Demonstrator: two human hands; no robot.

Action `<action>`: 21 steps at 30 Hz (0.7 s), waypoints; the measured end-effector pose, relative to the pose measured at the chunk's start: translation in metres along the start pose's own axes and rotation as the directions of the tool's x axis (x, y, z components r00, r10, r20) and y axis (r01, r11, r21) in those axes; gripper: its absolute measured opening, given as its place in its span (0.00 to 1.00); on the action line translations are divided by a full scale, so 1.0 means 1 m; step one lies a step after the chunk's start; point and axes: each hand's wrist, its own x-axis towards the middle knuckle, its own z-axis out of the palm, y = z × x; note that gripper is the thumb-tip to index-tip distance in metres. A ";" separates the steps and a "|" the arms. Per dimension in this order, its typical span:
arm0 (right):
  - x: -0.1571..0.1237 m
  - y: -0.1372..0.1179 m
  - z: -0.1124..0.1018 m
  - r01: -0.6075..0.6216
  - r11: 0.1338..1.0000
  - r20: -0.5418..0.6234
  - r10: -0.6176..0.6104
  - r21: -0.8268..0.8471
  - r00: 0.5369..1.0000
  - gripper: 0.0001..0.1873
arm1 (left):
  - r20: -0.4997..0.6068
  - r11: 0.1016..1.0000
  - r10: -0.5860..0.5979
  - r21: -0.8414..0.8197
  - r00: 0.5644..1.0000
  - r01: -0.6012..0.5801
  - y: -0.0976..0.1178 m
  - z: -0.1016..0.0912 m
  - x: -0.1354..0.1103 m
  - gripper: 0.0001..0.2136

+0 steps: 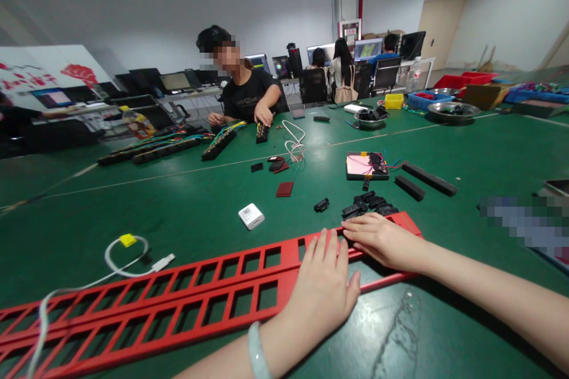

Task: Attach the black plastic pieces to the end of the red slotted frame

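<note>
The red frame (186, 296), a long flat metal strip punched with two rows of square windows, lies across the green surface (466, 148) directly under both hands. The left hand (322, 284) rests flat on it, palm down, fingers straight and together, gripping nothing. The right hand (377, 238) lies just beyond, also spread flat, its fingertips pressing the frame's far rail near the end. A pale bangle (256, 350) circles the left wrist. Just past the fingertips sits a heap of small black plastic parts (368, 204), with a white adapter (251, 216) to the left. Farther off, a person in a black shirt (246, 98) handles black strips.
</note>
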 end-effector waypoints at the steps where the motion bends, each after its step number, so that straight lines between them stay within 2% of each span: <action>1: 0.000 0.000 0.000 -0.001 1.000 0.005 0.001 -0.001 1.000 0.18 | 0.004 1.000 -0.001 0.001 1.000 0.001 0.000 0.000 0.000 0.24; 6: 0.001 0.001 -0.003 -0.032 0.999 -0.032 0.032 0.011 0.999 0.20 | -0.003 1.000 -0.003 0.004 1.000 0.003 -0.001 0.001 -0.001 0.24; 11: 0.006 0.005 0.001 -0.275 0.960 -0.110 0.268 -0.059 0.957 0.29 | -0.013 1.000 0.003 -0.003 1.000 -0.003 -0.001 0.001 0.000 0.24; 14: 0.008 0.004 0.004 -0.307 0.946 -0.053 0.303 -0.107 0.951 0.32 | -0.006 1.000 0.001 -0.008 1.000 -0.001 -0.001 0.000 0.000 0.23; 18: 0.010 0.001 0.002 -0.296 0.941 0.034 0.305 -0.161 0.952 0.30 | 0.003 1.000 -0.002 -0.010 1.000 0.002 -0.001 -0.001 0.000 0.23; 21: 0.011 0.000 0.001 -0.294 0.940 0.054 0.307 -0.173 0.950 0.29 | 0.008 1.000 -0.007 -0.010 1.000 0.007 -0.001 -0.001 0.000 0.23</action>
